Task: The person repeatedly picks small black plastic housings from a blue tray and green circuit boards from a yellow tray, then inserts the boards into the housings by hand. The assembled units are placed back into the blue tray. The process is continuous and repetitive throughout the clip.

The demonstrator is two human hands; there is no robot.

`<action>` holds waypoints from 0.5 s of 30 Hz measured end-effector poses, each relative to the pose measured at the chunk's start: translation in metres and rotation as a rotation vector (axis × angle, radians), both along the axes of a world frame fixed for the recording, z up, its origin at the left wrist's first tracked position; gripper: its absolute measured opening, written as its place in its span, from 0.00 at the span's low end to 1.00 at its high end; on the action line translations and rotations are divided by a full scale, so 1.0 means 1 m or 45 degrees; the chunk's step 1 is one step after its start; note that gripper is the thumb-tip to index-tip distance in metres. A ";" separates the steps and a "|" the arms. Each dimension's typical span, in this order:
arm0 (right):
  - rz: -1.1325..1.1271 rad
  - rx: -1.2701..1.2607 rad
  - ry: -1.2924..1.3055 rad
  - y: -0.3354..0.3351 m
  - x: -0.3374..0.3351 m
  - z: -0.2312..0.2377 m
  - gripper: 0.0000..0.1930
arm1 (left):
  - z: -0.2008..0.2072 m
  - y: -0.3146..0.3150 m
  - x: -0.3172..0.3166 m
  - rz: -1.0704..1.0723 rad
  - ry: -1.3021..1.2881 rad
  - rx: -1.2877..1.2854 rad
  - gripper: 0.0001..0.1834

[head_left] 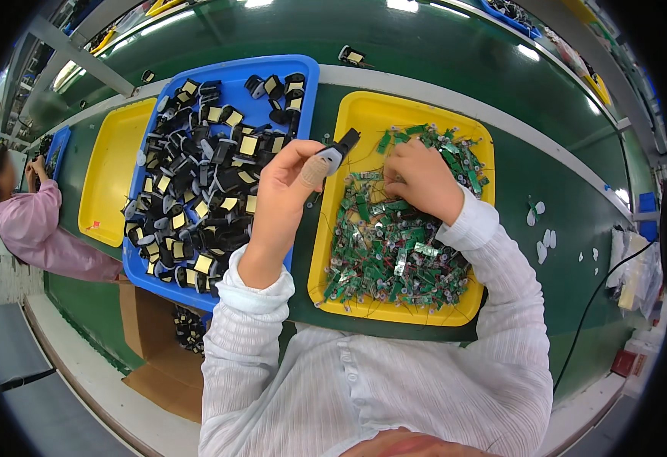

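Note:
My left hand (281, 183) pinches a black-and-grey plastic housing (339, 151) between thumb and fingers, held above the gap between two trays. A tan covering wraps the thumb. Inside the yellow tray (364, 110), my right hand (419, 177) reaches into a heap of small green circuit boards (383, 263) with thin wires and little round parts. Its fingers curl down into the heap, and whatever lies between them is hidden. To the left, a blue tray (313, 80) carries many similar black housings (204, 179), some with pale yellow rectangles.
Another yellow tray (108, 171) stands further left, near a person in pink (32, 217). A cardboard box (166, 381) sits below the blue tray. Loose pale oval pieces (542, 253) lie on the green table at right. One housing (353, 56) rests on the green surface beyond the pale rail.

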State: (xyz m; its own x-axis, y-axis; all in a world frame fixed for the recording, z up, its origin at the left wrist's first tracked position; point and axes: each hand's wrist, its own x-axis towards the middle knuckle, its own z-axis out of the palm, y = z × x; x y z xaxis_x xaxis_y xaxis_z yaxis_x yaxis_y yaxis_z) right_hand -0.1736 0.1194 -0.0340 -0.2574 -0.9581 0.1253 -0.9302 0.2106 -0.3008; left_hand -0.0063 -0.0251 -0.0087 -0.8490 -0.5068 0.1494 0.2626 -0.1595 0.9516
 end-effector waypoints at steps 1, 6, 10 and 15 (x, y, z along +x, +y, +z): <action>0.007 -0.127 -0.138 -0.001 0.000 0.004 0.08 | 0.000 0.001 0.000 -0.003 -0.004 -0.004 0.15; -0.083 -0.592 -1.396 0.009 0.021 0.041 0.07 | -0.002 0.010 -0.004 -0.029 -0.003 -0.028 0.10; 0.043 -0.730 -1.989 0.018 0.043 0.042 0.08 | 0.000 0.022 -0.005 -0.253 -0.088 0.032 0.11; -0.047 -0.810 -1.779 0.020 0.050 0.037 0.08 | -0.002 0.033 -0.006 -0.351 -0.150 0.092 0.15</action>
State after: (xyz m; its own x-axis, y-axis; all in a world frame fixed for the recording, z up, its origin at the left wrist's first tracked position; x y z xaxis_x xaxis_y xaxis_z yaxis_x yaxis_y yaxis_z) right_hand -0.1239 0.1393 0.0029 -0.5357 -0.8319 0.1446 0.1656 -0.2714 -0.9481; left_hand -0.0124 0.0076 -0.0103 -0.9653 -0.2607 0.0139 0.0888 -0.2778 0.9565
